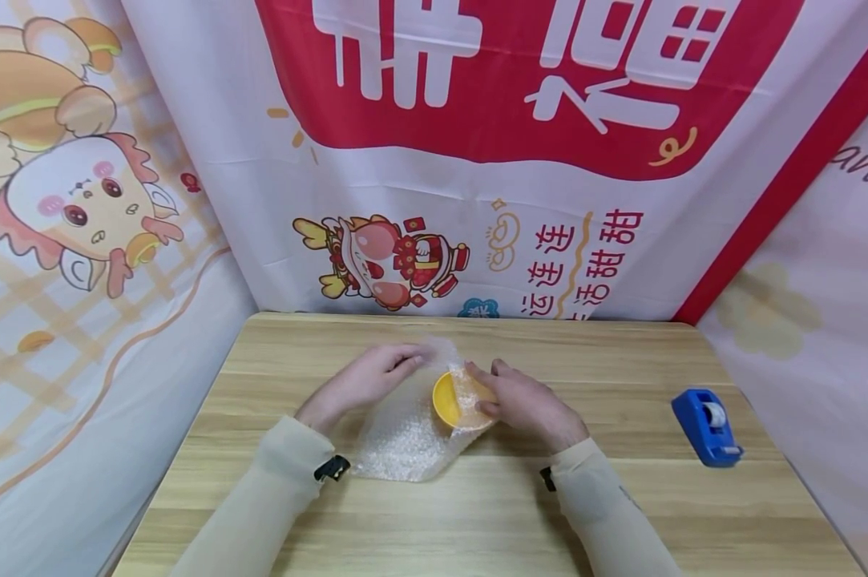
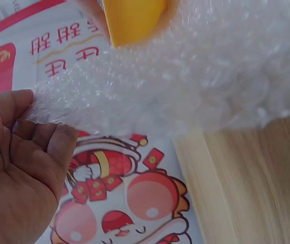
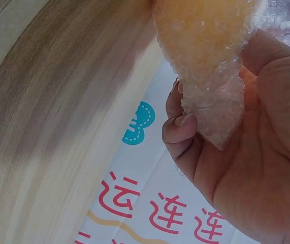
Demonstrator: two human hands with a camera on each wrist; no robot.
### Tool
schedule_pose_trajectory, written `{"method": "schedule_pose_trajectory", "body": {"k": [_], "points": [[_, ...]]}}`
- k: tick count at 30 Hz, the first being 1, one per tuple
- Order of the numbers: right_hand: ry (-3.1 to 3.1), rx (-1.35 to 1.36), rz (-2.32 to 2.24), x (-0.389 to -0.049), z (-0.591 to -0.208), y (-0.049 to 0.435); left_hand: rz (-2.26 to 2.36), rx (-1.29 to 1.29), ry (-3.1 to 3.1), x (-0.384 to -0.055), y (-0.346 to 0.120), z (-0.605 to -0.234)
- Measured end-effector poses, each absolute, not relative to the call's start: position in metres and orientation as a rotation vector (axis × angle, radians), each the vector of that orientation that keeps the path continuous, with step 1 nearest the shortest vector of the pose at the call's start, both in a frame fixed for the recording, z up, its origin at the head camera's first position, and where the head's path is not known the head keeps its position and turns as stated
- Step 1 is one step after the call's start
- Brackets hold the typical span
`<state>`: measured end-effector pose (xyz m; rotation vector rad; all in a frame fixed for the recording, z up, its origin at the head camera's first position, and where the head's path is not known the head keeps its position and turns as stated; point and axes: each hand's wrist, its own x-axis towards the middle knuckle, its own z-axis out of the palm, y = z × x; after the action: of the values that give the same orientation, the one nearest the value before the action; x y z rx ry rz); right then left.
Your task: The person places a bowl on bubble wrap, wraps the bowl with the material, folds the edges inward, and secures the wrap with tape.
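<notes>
A yellow bowl [image 1: 445, 401] lies tipped on a sheet of clear bubble wrap [image 1: 401, 445], its right part covered by a fold of the sheet. My right hand [image 1: 526, 401] grips the bowl through that fold from the right. In the right wrist view, its fingers curl about a gathered end of the wrap [image 3: 213, 112], and the bowl's colour shows through above. On the other side, my left hand [image 1: 372, 375] pinches the far left edge of the sheet between thumb and fingers. The left wrist view shows the wrap [image 2: 150, 91] stretching from that pinch past the bowl [image 2: 134, 20].
A blue tape dispenser [image 1: 708, 426] with a roll in it stands at the right side of the wooden table [image 1: 477, 521]. Printed cloth [image 1: 585, 188] hangs behind the table's far edge and along both sides.
</notes>
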<state>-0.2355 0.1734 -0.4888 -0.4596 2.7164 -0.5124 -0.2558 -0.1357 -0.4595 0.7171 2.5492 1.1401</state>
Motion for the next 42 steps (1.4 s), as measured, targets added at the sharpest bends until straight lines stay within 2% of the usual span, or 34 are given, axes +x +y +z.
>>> {"method": "schedule_pose_trajectory", "body": {"k": [20, 34, 42], "points": [[2.755, -0.507, -0.502, -0.237, -0.493, 0.174, 0.932, 0.854, 2.444, -0.240, -0.095, -0.479], [2.766, -0.560, -0.512, -0.235, -0.490, 0.173, 0.463, 1.033, 2.800, -0.220, -0.069, -0.492], [2.738, -0.542, -0.572, -0.237, -0.490, 0.176, 0.384, 1.099, 2.808, -0.214, -0.066, -0.493]]}}
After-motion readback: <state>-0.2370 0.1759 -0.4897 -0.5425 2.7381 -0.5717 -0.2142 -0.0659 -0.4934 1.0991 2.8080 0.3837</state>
